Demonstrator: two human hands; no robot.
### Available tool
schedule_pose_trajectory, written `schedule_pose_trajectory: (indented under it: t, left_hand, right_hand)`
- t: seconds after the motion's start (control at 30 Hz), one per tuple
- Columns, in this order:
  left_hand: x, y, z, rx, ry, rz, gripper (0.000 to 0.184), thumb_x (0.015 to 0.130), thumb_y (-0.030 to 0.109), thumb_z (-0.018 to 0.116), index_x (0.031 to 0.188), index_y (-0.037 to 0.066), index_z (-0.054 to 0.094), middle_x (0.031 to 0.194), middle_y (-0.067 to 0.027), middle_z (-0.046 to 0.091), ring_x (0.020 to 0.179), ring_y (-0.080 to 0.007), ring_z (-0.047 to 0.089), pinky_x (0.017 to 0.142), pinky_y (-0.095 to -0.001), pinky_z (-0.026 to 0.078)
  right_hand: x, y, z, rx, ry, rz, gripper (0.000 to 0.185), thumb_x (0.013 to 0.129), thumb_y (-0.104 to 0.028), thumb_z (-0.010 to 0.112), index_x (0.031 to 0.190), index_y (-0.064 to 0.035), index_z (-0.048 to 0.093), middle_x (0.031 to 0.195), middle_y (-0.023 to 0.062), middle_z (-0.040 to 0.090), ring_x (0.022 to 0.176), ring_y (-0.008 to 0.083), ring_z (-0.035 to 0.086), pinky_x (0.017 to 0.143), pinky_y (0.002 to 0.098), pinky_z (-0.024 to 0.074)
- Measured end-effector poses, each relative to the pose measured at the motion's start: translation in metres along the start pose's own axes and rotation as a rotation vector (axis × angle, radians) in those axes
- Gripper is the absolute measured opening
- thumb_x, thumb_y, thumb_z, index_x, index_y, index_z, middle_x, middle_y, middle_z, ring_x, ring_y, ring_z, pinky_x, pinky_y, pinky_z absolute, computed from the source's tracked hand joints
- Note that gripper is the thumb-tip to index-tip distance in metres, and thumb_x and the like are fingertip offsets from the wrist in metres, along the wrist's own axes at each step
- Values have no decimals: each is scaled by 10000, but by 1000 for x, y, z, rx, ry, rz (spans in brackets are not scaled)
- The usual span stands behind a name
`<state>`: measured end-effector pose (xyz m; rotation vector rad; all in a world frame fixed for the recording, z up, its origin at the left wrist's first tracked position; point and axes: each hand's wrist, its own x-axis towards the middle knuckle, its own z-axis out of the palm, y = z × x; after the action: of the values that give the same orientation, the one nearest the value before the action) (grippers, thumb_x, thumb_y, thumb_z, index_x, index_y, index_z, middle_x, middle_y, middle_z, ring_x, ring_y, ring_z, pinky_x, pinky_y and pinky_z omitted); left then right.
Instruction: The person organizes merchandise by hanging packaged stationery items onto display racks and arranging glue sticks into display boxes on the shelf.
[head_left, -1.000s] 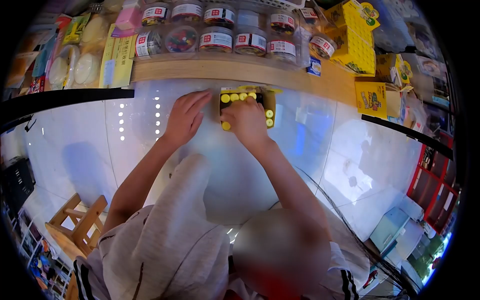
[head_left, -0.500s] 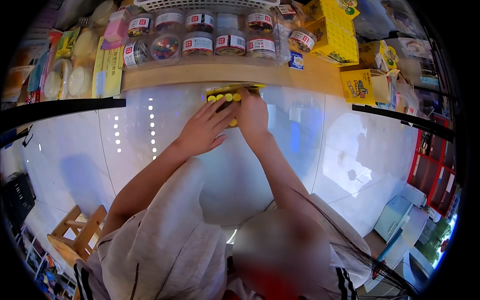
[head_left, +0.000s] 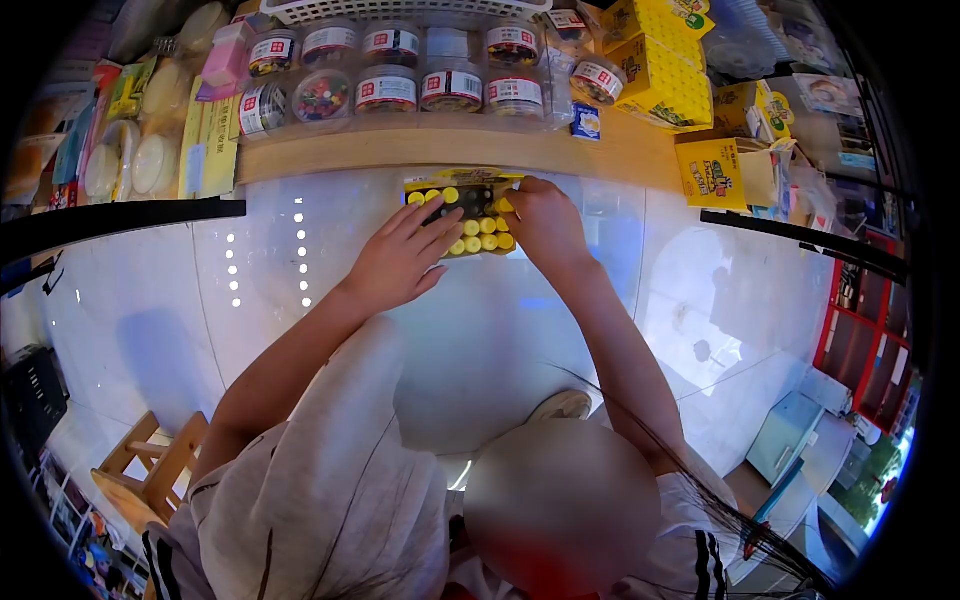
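Observation:
A yellow box with its top open lies in front of the wooden shelf edge. Several yellow-capped items stand inside it in rows, with a dark stretch between the back and front rows. My left hand rests over the box's left part with its fingers spread, holding nothing I can see. At the box's right end, my right hand has its fingers bent and pressed together around a yellow cap.
On the wooden shelf stand clear jars with white-and-red labels. Yellow boxes are stacked at its right, packaged goods at its left. A wooden stool stands at the lower left, a red rack at the right.
My right hand has moved right, from over the middle of the box to its right end, uncovering the front rows of caps. My left hand has moved from beside the box onto its left part.

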<state>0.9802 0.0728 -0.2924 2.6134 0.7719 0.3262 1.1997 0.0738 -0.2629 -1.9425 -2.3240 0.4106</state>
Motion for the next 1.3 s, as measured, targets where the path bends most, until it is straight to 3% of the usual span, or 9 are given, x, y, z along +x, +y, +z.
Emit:
schedule_pose_trajectory:
  t: [0.1,0.3,0.43,0.5,0.6,0.7,0.87,1.07,1.3]
  left_hand:
    - [0,0,-2,8,-3,2,506,717,199,607,1184,57,473,1318,-76,395,1250,-283,316,1013,-418,294]
    - [1,0,-2,1,-7,13,500,716,191,605,1179,56,474,1324,-74,390,1243,-283,326,1007,-431,301]
    - [-1,-3,-4,29,-17,40,503,715,188,605,1184,67,472,1310,-68,401,1239,-269,333,1007,-423,297]
    - [-7,-6,-9,67,-13,40,493,727,196,602,1189,82,474,1289,-56,419,1233,-251,339,1009,-405,295]
    - [-19,-16,-9,124,93,-41,484,733,179,589,1195,94,474,1276,-49,425,1227,-241,347,1010,-424,284]
    - [-22,-15,-9,106,67,-56,479,737,168,580,1201,110,475,1271,-44,429,1226,-234,351,1016,-438,271]
    - [-22,-12,-3,100,81,-98,468,741,172,577,1196,124,483,1207,-40,469,1225,-235,353,1017,-431,274]
    - [-20,-18,1,108,125,-79,432,744,172,565,1169,116,505,1124,-42,514,1203,-232,379,985,-420,317]
    - [-19,-17,-1,81,122,-71,412,744,162,561,1149,102,515,1119,-43,518,1197,-232,384,976,-409,324]
  right_hand:
    - [5,4,3,-86,-127,-44,105,718,-121,618,776,-35,629,754,112,576,770,275,585,667,349,494]
    - [17,-14,0,261,-199,566,171,682,-215,637,748,-60,662,820,134,631,793,277,618,672,372,502]
    - [20,-9,2,323,-208,718,186,665,-231,638,770,-82,676,826,127,634,804,277,617,669,374,502]
    - [19,-12,-5,251,-164,715,191,682,-218,646,803,-73,670,813,119,629,796,276,616,658,376,501]
    - [3,-30,-4,158,13,401,176,680,-163,653,815,-49,650,790,105,616,794,275,603,670,374,491]
    - [6,-46,17,156,358,68,136,657,-100,646,776,-38,621,777,100,601,797,271,586,690,363,483]
    - [21,-58,54,218,250,131,213,679,-70,634,883,-22,596,791,123,608,786,289,578,693,378,474]
    - [7,-50,25,416,332,212,113,695,-58,620,792,-17,581,798,132,589,748,295,573,651,366,481]
    - [4,-25,19,180,124,41,66,678,-49,611,734,-15,615,763,121,568,748,280,571,657,361,486]
